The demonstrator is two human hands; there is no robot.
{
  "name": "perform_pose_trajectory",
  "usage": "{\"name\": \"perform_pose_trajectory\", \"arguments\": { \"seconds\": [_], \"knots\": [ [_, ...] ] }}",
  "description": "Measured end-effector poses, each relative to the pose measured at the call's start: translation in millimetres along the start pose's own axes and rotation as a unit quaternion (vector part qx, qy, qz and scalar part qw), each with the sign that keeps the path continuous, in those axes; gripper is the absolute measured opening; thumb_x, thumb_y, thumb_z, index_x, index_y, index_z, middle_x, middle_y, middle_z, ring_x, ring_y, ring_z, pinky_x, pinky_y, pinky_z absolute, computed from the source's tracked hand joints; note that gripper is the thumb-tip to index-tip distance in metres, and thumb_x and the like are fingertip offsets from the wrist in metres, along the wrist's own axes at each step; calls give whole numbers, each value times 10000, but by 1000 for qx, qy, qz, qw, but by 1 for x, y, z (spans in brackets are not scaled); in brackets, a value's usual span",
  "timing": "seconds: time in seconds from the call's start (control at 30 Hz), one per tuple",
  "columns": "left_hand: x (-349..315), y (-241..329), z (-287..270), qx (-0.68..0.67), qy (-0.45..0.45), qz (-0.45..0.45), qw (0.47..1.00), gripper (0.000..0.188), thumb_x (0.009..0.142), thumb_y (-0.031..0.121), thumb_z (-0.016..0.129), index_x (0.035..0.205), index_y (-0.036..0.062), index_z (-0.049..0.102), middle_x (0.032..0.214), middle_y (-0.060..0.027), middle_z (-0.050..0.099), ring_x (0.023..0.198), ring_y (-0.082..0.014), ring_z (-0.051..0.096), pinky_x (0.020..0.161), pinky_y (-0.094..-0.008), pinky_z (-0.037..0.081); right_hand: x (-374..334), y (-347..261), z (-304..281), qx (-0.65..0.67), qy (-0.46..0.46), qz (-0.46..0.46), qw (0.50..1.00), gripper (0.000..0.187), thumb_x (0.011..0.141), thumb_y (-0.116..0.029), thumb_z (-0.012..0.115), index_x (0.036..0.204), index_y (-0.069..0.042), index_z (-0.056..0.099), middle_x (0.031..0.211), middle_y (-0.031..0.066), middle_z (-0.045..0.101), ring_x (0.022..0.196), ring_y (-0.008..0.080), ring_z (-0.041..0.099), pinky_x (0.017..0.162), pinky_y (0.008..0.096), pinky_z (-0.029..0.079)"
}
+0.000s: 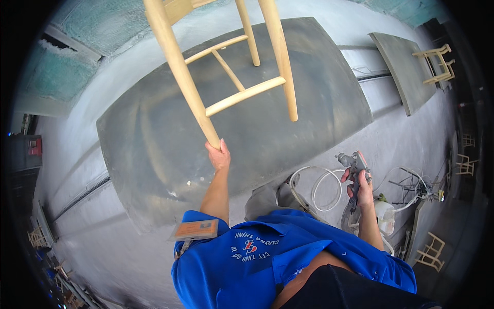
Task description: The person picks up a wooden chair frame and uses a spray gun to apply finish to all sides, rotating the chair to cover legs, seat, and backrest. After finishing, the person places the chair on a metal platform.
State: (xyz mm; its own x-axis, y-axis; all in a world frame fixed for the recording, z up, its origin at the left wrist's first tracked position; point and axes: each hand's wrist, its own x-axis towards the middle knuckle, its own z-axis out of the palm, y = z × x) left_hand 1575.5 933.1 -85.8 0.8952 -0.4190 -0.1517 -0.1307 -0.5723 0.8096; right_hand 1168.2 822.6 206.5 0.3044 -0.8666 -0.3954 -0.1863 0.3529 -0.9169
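A light wooden chair frame (245,96) stretches up past the top edge of the view, its legs joined by thin rungs. My left hand (218,154) is closed round the lower end of its nearest left leg. Beneath the chair lies a large dark grey board (154,134), and the other visible leg ends show over its surface. Off to the right, apart from the chair, my right hand (364,189) grips a grey spray gun (355,167). A pale hose (327,208) loops beside it; where it joins the gun is hidden.
At the upper right, another grey board (401,72) carries a wooden chair frame (437,64). A whitish container (384,213) with hoses sits right of my right forearm. More chair frames (431,252) stand along the right rim. A dark floor groove (85,195) runs at left.
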Motion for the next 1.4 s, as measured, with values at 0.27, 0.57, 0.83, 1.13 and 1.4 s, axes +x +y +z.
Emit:
{"name": "perform_pose_trajectory", "arguments": {
  "seconds": [0.27,0.57,0.83,1.13,1.4],
  "knots": [
    [6,22,1,2,15,-2,1000,480,972,388,676,1200,38,439,929,-247,674,873,-469,665,771,-546,500,6,28,0,8,-2,-3,1000,797,1029,-568,538,1627,-118,265,1011,128,628,849,187,637,438,231,421],
    [45,101,-12,33,57,-3,998,437,932,333,704,1143,9,500,932,-224,686,891,-427,669,813,-527,499,57,62,52,-58,-66,-12,996,589,1042,-241,556,1593,-105,396,973,64,660,706,95,577,612,232,483],
    [131,149,-16,66,70,50,994,448,921,362,714,1080,-35,581,970,-230,689,945,-416,664,879,-497,494,187,75,198,77,19,-127,989,581,992,-158,666,1547,-171,494,1128,80,711,923,138,658,876,312,525],
    [153,170,-16,84,66,58,993,481,928,402,712,1077,-38,589,1006,-240,700,982,-425,670,884,-506,493,303,8,277,-176,136,-234,946,583,968,-278,659,1518,-336,473,996,126,646,944,360,667,834,490,539],
    [105,159,-9,87,88,96,988,422,926,350,710,1076,-13,554,947,-231,705,900,-430,683,837,-515,508,315,-1,295,-277,137,-227,924,573,969,-241,658,1508,-331,489,1009,138,672,958,354,686,843,475,552]
  ]
}}
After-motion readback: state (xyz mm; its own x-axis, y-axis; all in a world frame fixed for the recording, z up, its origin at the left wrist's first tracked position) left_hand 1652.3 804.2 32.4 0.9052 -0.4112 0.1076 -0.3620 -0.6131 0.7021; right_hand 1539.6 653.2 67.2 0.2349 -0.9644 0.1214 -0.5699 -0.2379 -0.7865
